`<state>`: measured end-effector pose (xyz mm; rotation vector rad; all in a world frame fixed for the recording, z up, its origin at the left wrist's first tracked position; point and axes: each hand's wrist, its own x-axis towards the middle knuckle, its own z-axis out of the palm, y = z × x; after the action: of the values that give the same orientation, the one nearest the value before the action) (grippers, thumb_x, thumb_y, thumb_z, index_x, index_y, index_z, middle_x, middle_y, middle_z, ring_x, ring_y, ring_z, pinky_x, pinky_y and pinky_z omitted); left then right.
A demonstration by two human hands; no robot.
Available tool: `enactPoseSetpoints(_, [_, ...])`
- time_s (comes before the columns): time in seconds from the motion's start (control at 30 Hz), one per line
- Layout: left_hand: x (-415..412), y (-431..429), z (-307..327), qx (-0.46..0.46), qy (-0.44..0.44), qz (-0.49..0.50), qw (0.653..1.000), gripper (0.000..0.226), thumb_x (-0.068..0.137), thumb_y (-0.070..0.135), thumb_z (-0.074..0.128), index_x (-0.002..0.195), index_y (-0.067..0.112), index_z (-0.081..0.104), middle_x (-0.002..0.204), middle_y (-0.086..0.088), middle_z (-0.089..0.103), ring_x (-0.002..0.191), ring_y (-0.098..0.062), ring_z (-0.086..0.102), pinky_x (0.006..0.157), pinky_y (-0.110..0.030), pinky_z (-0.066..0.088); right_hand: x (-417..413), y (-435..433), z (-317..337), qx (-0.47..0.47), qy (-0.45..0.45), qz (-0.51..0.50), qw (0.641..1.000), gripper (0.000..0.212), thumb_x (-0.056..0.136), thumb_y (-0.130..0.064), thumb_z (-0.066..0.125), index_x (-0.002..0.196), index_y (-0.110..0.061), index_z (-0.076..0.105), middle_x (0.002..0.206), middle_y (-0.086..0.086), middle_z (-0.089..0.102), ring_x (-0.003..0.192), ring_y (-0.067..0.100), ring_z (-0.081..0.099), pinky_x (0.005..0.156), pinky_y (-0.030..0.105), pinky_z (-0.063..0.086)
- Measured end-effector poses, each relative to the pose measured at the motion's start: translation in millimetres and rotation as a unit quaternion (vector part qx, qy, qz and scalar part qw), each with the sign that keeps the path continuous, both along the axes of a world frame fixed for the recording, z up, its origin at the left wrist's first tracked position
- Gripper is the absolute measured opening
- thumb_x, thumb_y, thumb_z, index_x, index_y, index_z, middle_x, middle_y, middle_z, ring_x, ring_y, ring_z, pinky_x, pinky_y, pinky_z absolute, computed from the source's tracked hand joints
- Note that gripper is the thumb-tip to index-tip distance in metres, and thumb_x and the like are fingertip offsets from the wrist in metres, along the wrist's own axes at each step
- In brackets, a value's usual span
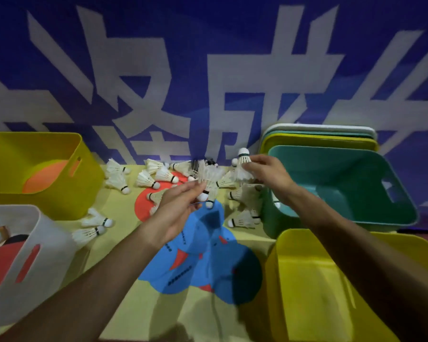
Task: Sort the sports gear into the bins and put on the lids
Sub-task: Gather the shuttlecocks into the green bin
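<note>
Possibly, shuttlecocks (208,177) bunched in the pinch of the left hand (181,206) and gripped by the right hand (267,171) at mid-frame could be spilled beside the green bin (336,174).

Two forearms, bare along their whole visible length — the left hand (176,209) and the right hand (267,172) bare as well, with slender fingers.

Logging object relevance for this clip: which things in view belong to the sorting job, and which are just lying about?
Belongs to the job:
left hand holding a shuttlecock bunch
right hand pinching cork-up shuttlecocks
loose shuttlecocks
green bin
far yellow bin
near yellow bin
white bin
stack of lids

Just there:
patterned mat
blue banner
</note>
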<state>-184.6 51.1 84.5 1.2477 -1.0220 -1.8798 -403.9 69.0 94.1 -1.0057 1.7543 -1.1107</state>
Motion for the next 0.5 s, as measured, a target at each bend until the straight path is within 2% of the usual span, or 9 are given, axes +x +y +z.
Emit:
enactPoseSetpoints(0.1, [-44,-1,13,-0.029,-0.041,-0.043,0.998,0.013,0.085,0.015,0.069,0.096,0.011,0.067,0.078,0.0,0.067,0.074,-0.012,0.061,0.073,-0.025,0.051,-42,22,6,-0.014,-0.04,-0.073,0.996,0.029,0.087,-0.02,0.066,0.113,-0.009,0.063,0.091,0.002,0.065,0.077,0.013,0.06,0.067,0.03,0.051])
enactPoseSetpoints(0.17, [-71,1,19,-0.051,-0.078,-0.071,0.993,0.017,0.084,0.017,0.071,0.1,0.012,0.066,0.083,-0.003,0.07,0.075,-0.013,0.063,0.072,-0.024,0.052,-70,38,2,-0.006,-0.046,-0.121,0.992,0.033,0.086,-0.023,0.067,0.117,-0.01,0.061,0.101,0.005,0.067,0.087,0.018,0.064,0.077,0.036,0.054])
enactPoseSetpoints(0.23, [-97,4,23,-0.075,-0.112,-0.086,0.987,0.013,0.084,0.017,0.071,0.095,0.015,0.063,0.084,-0.006,0.069,0.073,-0.015,0.063,0.069,-0.027,0.052,-93,52,-1,0.01,-0.047,-0.156,0.987,0.036,0.086,-0.025,0.067,0.119,-0.012,0.06,0.107,0.006,0.066,0.094,0.021,0.066,0.085,0.041,0.056])
enactPoseSetpoints(0.33, [-134,12,24,-0.109,-0.14,-0.094,0.98,0.019,0.084,0.019,0.072,0.1,0.012,0.064,0.082,-0.007,0.069,0.07,-0.016,0.062,0.068,-0.03,0.053,-118,68,-5,0.034,-0.035,-0.185,0.982,0.038,0.086,-0.025,0.067,0.12,-0.01,0.058,0.108,0.008,0.065,0.095,0.022,0.065,0.085,0.042,0.056])
enactPoseSetpoints(0.43, [-165,22,22,-0.108,-0.142,-0.091,0.98,0.012,0.086,0.017,0.069,0.095,0.016,0.061,0.082,-0.003,0.068,0.076,-0.017,0.064,0.074,-0.031,0.056,-133,76,-4,0.052,-0.007,-0.199,0.979,0.03,0.086,-0.024,0.065,0.113,-0.011,0.059,0.106,0.008,0.064,0.095,0.024,0.064,0.087,0.043,0.055])
enactPoseSetpoints(0.5, [-177,27,19,-0.082,-0.144,-0.083,0.983,0.005,0.089,0.015,0.065,0.088,0.016,0.06,0.089,-0.006,0.067,0.086,-0.019,0.064,0.085,-0.034,0.055,-138,79,-5,0.06,0.017,-0.199,0.978,0.013,0.085,-0.023,0.063,0.095,-0.014,0.062,0.099,0.009,0.066,0.092,0.027,0.065,0.087,0.047,0.054])
